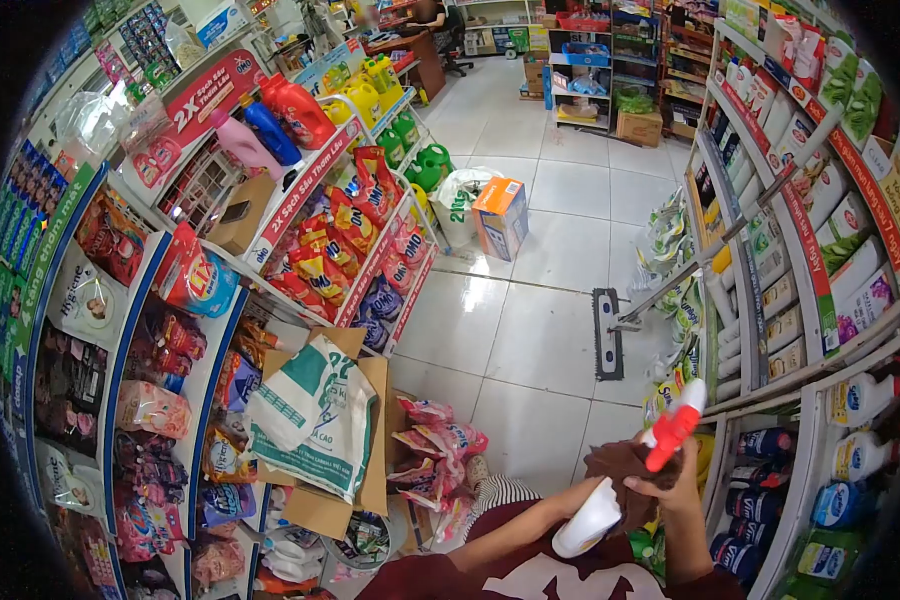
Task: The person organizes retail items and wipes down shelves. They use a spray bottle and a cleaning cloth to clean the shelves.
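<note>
A white bottle (585,520) with a red and white spray head (675,425) is tilted up to the right in front of my body. My right hand (670,485) is closed round its upper part, just below the spray head. A dark brown cloth (620,475) lies against the bottle's middle and hides part of it. My left hand (588,492) reaches in from the left to the bottle and cloth; its fingers are hidden behind them.
Shelves of packets (160,410) stand left, shelves of bottles (855,405) right. An open carton (375,430) holds a white-green sack (315,420). Pink packets (440,445) lie beside it. A flat mop (607,335) is on the tiled floor. A person (428,15) sits far back.
</note>
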`<state>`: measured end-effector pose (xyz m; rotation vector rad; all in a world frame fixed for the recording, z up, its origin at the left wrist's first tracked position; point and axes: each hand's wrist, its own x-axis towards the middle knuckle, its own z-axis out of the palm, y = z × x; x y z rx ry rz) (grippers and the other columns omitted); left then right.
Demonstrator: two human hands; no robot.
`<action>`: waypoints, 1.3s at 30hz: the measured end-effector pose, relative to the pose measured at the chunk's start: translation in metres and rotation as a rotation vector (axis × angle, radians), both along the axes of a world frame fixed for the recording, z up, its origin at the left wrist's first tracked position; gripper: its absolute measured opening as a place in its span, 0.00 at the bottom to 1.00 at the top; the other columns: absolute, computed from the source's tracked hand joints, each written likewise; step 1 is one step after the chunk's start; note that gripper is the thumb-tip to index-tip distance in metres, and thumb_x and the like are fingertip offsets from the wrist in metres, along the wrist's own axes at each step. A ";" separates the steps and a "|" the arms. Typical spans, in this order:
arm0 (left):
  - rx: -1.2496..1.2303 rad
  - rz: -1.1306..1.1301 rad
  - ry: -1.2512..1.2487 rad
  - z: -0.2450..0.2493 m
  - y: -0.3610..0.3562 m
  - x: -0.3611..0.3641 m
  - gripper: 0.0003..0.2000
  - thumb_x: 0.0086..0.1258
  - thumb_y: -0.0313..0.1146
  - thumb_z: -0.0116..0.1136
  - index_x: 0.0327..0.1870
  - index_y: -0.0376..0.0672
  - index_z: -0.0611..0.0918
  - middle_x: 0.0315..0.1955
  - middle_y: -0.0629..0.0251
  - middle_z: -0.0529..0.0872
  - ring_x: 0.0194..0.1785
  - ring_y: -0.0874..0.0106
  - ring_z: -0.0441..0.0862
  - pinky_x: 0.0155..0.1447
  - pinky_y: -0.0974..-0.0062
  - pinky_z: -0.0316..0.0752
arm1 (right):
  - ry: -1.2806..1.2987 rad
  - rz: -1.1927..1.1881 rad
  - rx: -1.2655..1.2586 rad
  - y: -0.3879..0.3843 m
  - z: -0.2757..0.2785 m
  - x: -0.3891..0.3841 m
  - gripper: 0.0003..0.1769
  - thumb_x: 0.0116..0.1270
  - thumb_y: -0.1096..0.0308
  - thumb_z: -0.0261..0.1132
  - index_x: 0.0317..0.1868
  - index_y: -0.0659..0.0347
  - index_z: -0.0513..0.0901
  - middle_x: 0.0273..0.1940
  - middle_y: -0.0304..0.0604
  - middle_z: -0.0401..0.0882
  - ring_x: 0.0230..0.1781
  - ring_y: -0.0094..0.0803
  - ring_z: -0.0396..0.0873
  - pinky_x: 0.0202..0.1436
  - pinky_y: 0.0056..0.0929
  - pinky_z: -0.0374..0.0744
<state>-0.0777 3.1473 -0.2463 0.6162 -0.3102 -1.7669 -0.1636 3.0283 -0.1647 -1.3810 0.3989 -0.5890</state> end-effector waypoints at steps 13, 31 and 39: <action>-0.308 0.035 -0.862 0.062 0.022 0.029 0.40 0.48 0.42 0.65 0.61 0.30 0.61 0.52 0.51 0.72 0.56 0.63 0.71 0.60 0.70 0.64 | -0.125 -0.398 0.012 -0.008 0.037 -0.003 0.38 0.54 0.36 0.59 0.44 0.68 0.67 0.30 0.47 0.73 0.30 0.36 0.76 0.40 0.35 0.75; -0.077 0.543 -0.585 0.013 0.025 0.029 0.37 0.55 0.65 0.46 0.45 0.32 0.73 0.32 0.64 0.78 0.35 0.76 0.74 0.38 0.78 0.69 | 0.018 -0.139 0.106 0.042 -0.017 0.008 0.47 0.40 0.68 0.76 0.60 0.65 0.58 0.50 0.44 0.68 0.53 0.34 0.68 0.58 0.32 0.66; -0.108 0.092 -0.198 0.070 0.042 0.049 0.35 0.57 0.62 0.46 0.50 0.33 0.71 0.39 0.62 0.78 0.41 0.73 0.75 0.45 0.75 0.70 | -0.161 0.227 0.498 -0.004 0.006 -0.001 0.54 0.29 0.70 0.75 0.62 0.70 0.59 0.57 0.53 0.67 0.57 0.39 0.68 0.60 0.38 0.67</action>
